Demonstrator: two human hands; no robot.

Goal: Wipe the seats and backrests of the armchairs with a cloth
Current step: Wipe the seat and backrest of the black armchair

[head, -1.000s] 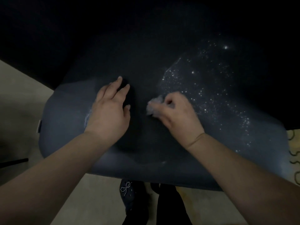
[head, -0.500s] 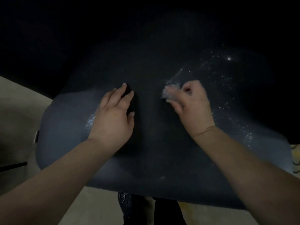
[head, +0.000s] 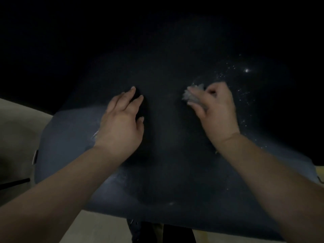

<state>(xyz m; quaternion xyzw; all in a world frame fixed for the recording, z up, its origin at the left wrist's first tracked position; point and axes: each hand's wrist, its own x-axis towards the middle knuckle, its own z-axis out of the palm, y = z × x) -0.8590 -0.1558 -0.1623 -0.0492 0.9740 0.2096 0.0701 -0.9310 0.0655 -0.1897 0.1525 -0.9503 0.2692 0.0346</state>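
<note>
Nearest the person, pale floor (head: 105,230) showed beneath the front edge of the dark armchair seat (head: 166,172); dark footwear there was too dim to make out. Both bare forearms reached forward over the cushion.

Left hand (head: 121,125) lay flat on the seat, palm down, fingers (head: 129,95) straight and slightly spread, holding nothing; judged to be bracing the cushion.

Right hand (head: 217,111) lay beside it, a little further in, fingers curled and pinching a small crumpled pale cloth (head: 193,94) against the seat. The cloth protruded at the fingertips, touching the upholstery.

Beyond and right of the cloth, pale specks (head: 243,92) were scattered over the seat, one bright fleck (head: 247,70) further back. The backrest, if present, was lost in darkness.

Judgement: seat wipe in progress, the speckled patch not yet cleared. To do it well: flatten the cloth for wider contact, sweep in overlapping strokes toward one edge so debris gathers rather than spreads, keep the left hand steadying the seat
</note>
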